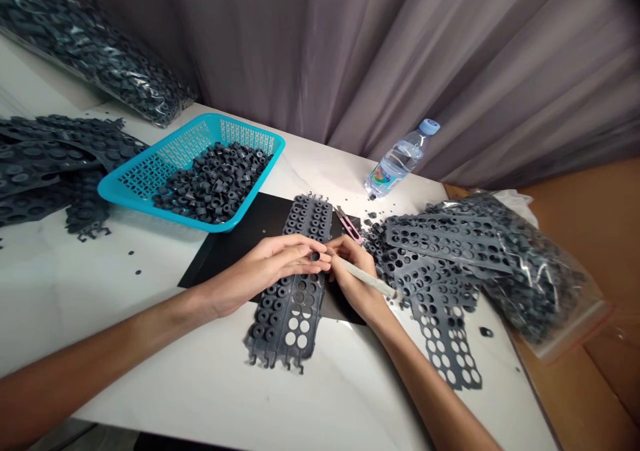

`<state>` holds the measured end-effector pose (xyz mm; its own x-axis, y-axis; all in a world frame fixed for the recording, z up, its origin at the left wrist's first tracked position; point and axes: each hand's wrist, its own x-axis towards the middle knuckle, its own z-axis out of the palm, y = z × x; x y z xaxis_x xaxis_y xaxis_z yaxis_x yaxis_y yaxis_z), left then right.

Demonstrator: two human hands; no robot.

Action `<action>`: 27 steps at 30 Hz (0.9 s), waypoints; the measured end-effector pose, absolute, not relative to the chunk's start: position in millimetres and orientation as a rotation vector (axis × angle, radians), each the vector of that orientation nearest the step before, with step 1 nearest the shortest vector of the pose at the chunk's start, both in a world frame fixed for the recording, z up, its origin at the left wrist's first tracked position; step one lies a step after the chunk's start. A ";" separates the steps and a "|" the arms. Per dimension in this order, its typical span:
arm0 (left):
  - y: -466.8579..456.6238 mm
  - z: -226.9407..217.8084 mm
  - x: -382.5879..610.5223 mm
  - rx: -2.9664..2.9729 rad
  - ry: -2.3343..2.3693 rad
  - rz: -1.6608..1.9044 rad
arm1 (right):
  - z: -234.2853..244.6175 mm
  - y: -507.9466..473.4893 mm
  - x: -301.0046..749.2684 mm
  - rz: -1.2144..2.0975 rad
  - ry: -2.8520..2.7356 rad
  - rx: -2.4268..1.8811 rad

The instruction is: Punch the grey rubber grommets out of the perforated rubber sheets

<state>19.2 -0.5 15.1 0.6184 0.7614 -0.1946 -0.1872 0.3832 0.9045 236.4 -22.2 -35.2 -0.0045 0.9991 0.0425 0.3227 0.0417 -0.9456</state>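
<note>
Rubber sheet (287,304), dark grey and moulded with rows of small rings, is laid lengthwise across the black mat (240,238) on the white worktop (150,318), with its near end hanging past the mat's front edge. Many holes at that near end are already emptied; rings are seen in the rows further up. The left hand (270,268) is rested on the sheet over the middle of the mat, and a small ring (315,256) is pinched between its thumb and the tips of its fingers (303,248). The right hand (353,278), at the mat's right edge, is closed around a thin white tool (367,278), which is held like a pen with its tip towards the ring. Pink snips (349,224) are lying at the mat's far right corner. A turquoise basket (165,161) of loose rings is set just beyond the mat's far left side, and emptied sheets (440,284) are piled to the mat's right. The sheet is judged light, soft and floppy, with thin webs likely to stretch or tear. It is best pressed flat beside the ring being worked, and each ring is best taken by its rim.
</note>
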 end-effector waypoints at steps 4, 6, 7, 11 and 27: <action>-0.9 15.6 19.9 0.981 0.660 0.673 | -34.6 -21.9 236.6 0.994 -1.479 -1.419; -1.0 15.6 20.2 0.971 0.651 0.677 | -34.6 -22.0 237.0 0.993 -1.482 -1.421; -0.9 15.5 20.3 0.968 0.649 0.679 | -34.7 -22.1 237.3 0.995 -1.485 -1.421; 0.2 15.8 20.1 0.967 0.645 0.681 | -34.3 -22.6 237.8 0.994 -1.485 -1.422; 42.9 30.0 -37.4 2.441 1.491 1.329 | -40.1 -21.1 235.1 1.009 -1.369 -1.378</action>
